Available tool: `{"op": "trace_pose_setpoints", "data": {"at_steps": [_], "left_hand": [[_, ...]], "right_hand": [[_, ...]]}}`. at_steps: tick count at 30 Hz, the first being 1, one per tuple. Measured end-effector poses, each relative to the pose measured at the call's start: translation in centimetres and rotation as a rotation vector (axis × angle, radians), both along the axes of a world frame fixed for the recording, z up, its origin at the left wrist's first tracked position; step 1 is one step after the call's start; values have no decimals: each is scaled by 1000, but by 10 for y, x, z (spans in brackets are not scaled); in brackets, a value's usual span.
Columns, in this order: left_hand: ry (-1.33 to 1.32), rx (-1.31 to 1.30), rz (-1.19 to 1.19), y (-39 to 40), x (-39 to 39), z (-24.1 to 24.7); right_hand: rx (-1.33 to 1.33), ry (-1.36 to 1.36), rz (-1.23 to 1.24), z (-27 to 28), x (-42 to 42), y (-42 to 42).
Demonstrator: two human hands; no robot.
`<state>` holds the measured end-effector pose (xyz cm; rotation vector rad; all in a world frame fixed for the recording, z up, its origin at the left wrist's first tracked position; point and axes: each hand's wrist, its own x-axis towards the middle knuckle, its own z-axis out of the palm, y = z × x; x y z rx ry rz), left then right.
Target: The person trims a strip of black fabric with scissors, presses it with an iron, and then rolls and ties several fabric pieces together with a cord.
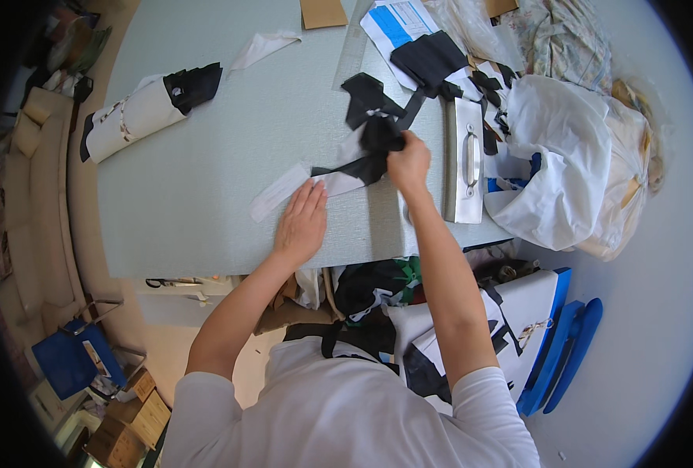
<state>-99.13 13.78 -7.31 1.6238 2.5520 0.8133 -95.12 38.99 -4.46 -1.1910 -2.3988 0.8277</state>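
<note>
My left hand [302, 225] lies flat on the table, its fingertips pressing on a narrow white strip [279, 192] of paper or interfacing. Beside those fingertips, a white piece with black fabric [364, 168] over its upper edge runs toward the right hand. My right hand [409, 161] is closed around bunched black fabric [381, 131], which is blurred; what its fingers cover is hidden. Just beyond is another black fabric piece [367, 96]. A metal block with a handle [464, 161] stands to the right of my right hand.
A white roll tied with cord [136, 117] lies at the table's left. Folded black fabric [428, 58] rests on printed sheets at the back right. A white cloth bundle [557, 158] crowds the right edge. Below the front edge, scissors [174, 282] lie on a lower surface.
</note>
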Motion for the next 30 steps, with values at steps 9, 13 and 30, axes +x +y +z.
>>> {"op": "trace_pose_setpoints", "data": {"at_steps": [9, 13, 30], "left_hand": [[34, -61, 101, 0, 0, 5], [26, -68, 55, 3, -1, 7], [37, 33, -36, -5, 4, 5]], "right_hand": [[154, 27, 16, 17, -24, 47], [220, -151, 133, 25, -71, 34], [146, 209, 130, 34, 12, 30]]}}
